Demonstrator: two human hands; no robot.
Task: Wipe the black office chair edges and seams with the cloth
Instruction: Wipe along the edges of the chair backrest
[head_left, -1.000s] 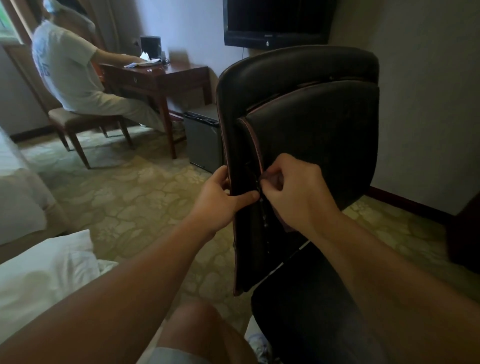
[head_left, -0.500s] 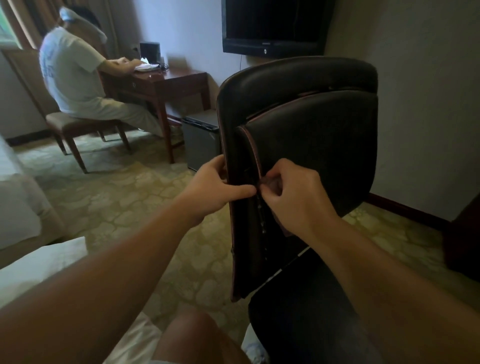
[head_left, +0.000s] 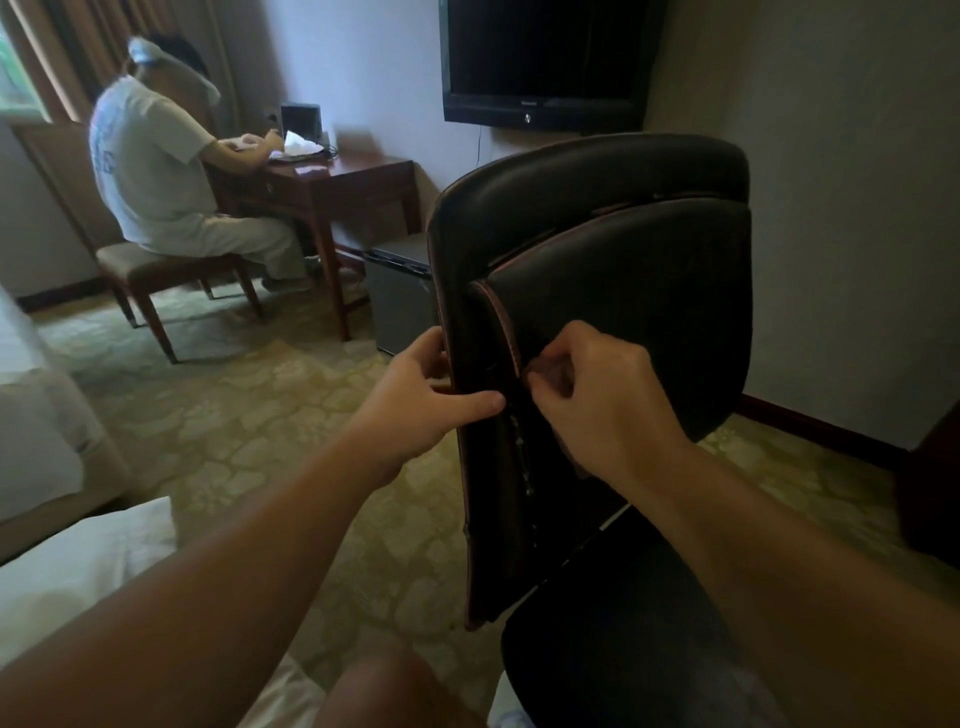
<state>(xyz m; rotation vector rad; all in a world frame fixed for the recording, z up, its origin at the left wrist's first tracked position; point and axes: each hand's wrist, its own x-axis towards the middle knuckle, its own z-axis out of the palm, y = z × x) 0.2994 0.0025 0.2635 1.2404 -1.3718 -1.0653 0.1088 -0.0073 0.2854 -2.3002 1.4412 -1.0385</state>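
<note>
The black office chair (head_left: 623, 291) stands in front of me with its backrest upright and red-stitched seams along the cushion's edge. My left hand (head_left: 423, 400) grips the backrest's left edge, thumb lying across the front. My right hand (head_left: 597, 400) is curled at the vertical seam just right of that thumb, with fingertips pinched together against the stitching. A dark cloth (head_left: 574, 460) is barely visible, mostly hidden in and under that hand. The chair's seat (head_left: 623, 649) is at the lower right.
A person sits on a wooden chair (head_left: 156, 270) at a desk (head_left: 337, 182) at the back left. A small grey fridge (head_left: 400, 296) stands behind the office chair, under a wall TV (head_left: 540, 57). White bedding (head_left: 72, 566) lies at my left, on patterned carpet.
Both hands stay at the same spot on the backrest's left seam. My view has tilted up a little, so the chair sits lower in the frame.
</note>
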